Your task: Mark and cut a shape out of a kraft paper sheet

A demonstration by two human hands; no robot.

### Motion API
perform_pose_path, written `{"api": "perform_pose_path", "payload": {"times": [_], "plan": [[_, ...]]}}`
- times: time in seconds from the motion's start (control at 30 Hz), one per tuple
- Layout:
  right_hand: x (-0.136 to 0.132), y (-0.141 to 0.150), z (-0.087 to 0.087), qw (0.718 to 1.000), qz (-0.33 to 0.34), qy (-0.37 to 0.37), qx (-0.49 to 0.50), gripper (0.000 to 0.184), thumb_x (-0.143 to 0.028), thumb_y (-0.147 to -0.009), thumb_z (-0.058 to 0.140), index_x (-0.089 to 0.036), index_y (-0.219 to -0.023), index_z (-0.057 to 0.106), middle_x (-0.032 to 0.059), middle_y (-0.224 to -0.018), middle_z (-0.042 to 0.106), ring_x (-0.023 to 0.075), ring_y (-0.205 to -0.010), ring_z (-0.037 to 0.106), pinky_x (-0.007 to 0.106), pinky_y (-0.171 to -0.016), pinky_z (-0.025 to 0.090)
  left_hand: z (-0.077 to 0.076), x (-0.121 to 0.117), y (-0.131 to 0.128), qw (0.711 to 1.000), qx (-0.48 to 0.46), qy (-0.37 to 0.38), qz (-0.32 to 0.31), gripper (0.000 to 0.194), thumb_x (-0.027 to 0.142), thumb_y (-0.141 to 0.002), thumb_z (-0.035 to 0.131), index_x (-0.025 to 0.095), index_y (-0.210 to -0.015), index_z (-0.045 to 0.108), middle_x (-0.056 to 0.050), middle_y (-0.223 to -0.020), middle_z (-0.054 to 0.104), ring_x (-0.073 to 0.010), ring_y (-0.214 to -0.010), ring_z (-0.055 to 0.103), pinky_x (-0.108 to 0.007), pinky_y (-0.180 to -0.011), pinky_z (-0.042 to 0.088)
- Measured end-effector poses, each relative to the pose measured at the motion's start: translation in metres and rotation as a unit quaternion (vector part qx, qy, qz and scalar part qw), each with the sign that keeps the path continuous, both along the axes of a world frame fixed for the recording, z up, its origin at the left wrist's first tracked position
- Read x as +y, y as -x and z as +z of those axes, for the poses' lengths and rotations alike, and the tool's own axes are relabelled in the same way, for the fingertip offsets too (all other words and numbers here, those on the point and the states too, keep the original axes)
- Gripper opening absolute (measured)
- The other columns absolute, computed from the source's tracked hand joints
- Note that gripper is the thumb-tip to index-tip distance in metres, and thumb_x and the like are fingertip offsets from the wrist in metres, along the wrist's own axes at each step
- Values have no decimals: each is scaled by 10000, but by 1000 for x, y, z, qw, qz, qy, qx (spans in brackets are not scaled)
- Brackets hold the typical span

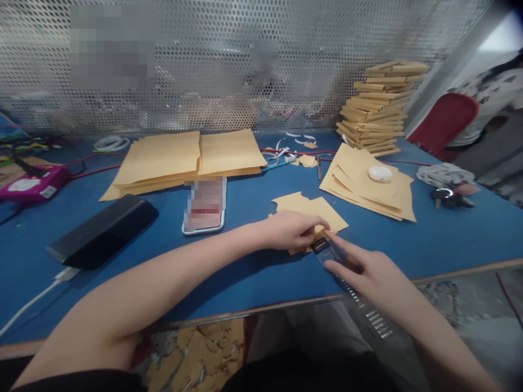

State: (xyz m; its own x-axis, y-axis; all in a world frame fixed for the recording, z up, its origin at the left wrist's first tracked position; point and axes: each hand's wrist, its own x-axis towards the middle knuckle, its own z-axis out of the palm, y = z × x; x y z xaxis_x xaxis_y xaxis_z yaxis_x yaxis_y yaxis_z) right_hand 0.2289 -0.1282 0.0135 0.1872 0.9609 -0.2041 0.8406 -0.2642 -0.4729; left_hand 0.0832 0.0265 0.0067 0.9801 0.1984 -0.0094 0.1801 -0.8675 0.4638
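A long dark strip [327,253] with rows of small silvery marks slants from the table down over its front edge. My right hand [370,267] grips it near its upper end, thumb on top and fingers along the far side. My left hand [292,230] is curled at that same end, fingers bent and close together; what they pinch is hidden. Beneath my left hand lie torn pieces of tan paper [327,213], partly covered by it. The fingertips of both hands almost meet over this paper.
Tan envelopes [163,158] lie at the back left, more [363,190] at right under a white earbud case [379,173]. Behind rises a tall envelope stack [376,109]. A phone [206,204], black power bank [104,228] and keys [451,197] lie around. A perforated metal screen [212,65] stands behind.
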Motion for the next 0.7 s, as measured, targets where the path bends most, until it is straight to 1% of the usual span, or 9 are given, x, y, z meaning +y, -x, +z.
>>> {"api": "perform_pose_path", "payload": {"times": [0.17,0.3,0.43,0.53,0.6,0.7], "plan": [[0,11,4,999,44,7,-2,568,-464,-872,481,-226,-1388,484,-23,-543,514,171,-539,473,265,-520,316,-1,0,0,1000,-2,-3,2,379,136,-879,496,188,-1254,504,2,-845,693,-142,-717,612,-200,-559,345],[0,16,5,999,49,15,12,574,-465,-862,492,-222,-1382,493,-24,-547,510,171,-542,469,264,-520,311,-2,1,0,1000,-2,-4,1,389,124,-872,480,203,-1252,498,6,-862,692,-138,-730,616,-196,-567,356],[0,16,3,998,25,18,47,570,-447,-850,509,-245,-1382,490,-50,-529,419,156,-535,430,257,-508,280,-2,0,0,1000,-2,-9,2,372,134,-881,473,207,-1245,498,6,-874,692,-140,-746,621,-198,-587,368],[1,15,0,998,-15,7,62,577,-452,-836,524,-275,-1383,484,-63,-525,341,147,-524,386,255,-504,260,-1,0,0,1000,-1,-12,4,379,130,-876,488,201,-1248,496,4,-885,692,-143,-757,621,-199,-586,364],[1,13,-1,998,-41,0,57,580,-474,-828,527,-293,-1378,488,-62,-520,332,148,-517,383,256,-500,257,0,-1,1,1000,1,-11,3,386,136,-879,493,197,-1260,488,7,-872,689,-140,-744,617,-198,-576,359],[0,6,-4,998,-66,-4,24,588,-515,-818,525,-319,-1371,493,-53,-507,381,162,-506,423,261,-486,274,0,-1,1,1000,2,-12,3,405,153,-887,488,204,-1288,465,13,-830,680,-138,-701,609,-198,-560,350]]}}
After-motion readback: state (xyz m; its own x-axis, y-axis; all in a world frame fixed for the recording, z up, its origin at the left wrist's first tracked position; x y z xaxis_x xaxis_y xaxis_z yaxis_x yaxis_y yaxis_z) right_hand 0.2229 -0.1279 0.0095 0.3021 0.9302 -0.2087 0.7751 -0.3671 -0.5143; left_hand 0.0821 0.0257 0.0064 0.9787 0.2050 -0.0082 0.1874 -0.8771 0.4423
